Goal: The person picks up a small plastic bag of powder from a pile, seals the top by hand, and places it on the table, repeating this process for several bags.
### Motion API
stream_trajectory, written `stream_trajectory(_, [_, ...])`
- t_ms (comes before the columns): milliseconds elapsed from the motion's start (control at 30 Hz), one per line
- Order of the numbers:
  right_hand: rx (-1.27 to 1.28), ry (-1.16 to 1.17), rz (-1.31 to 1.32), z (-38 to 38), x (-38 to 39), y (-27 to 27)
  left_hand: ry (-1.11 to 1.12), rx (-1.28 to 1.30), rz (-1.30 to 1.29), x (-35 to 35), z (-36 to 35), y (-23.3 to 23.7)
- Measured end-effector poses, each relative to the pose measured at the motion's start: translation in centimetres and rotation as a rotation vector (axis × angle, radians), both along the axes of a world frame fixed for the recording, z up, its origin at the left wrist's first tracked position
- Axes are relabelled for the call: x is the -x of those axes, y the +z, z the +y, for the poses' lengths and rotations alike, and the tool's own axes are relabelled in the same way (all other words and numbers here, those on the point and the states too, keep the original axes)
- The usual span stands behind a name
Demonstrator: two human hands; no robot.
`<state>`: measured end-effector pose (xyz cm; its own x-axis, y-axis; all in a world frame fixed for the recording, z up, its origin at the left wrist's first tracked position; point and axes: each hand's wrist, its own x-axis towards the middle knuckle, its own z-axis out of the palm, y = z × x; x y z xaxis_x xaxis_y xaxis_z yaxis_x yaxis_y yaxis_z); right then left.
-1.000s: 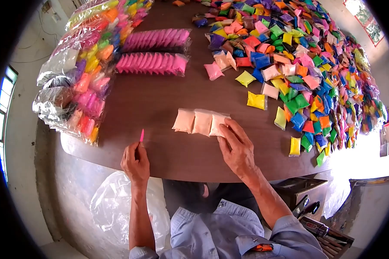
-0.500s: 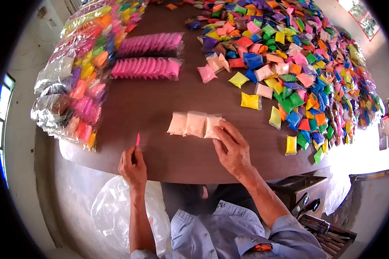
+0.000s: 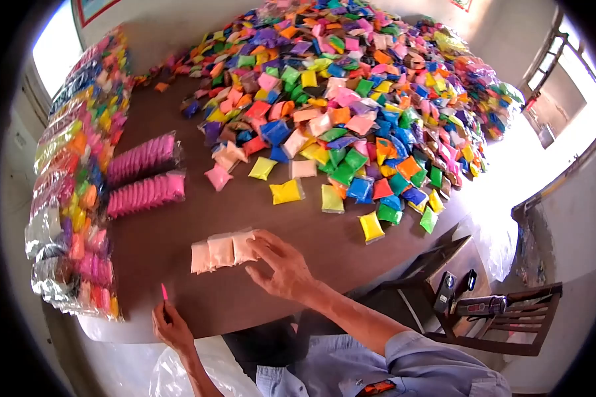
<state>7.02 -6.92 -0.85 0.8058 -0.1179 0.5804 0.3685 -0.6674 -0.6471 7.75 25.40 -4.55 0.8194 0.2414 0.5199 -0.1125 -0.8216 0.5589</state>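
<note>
Three pale peach packets (image 3: 221, 252) lie in an overlapping row on the brown table (image 3: 179, 245), near its front edge. My right hand (image 3: 283, 266) is over the right end of the row. Its fingertips reach the last packet, while the thumb stands apart below, so the hand is open. Lower left, at the table's edge, my left hand (image 3: 172, 327) is closed on a thin, pointed pink tool (image 3: 165, 292) whose tip sticks up from the fingers. The tool's exact kind does not show.
Loose packets in many colours form a large heap (image 3: 351, 132) across the back and right. Two rows of bright pink packets (image 3: 146, 193) lie left of it. Bagged packets (image 3: 73, 225) line the left edge. A wooden chair (image 3: 536, 324) stands at the right.
The view has turned right, so everything sits further left. My right hand has loosened from the peach packets, its thumb now apart from them. The left hand still holds the pink tool.
</note>
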Motion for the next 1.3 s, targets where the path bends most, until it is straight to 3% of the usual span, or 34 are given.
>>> stream_trajectory(200, [-0.175,-0.010,0.041,-0.5,0.2,-0.3,-0.015,-0.018,-0.021,-0.3,0.6,-0.9])
stream_trajectory(833, [-0.208,-0.055,-0.011,-1.0,0.0,-1.6,0.026,-0.069,0.054,-0.4,-0.1,-0.1])
stream_trajectory(1300, [-0.425,-0.052,0.088,-1.7,-0.1,-1.2,-0.001,-0.069,0.012,-0.3,-0.7,0.3])
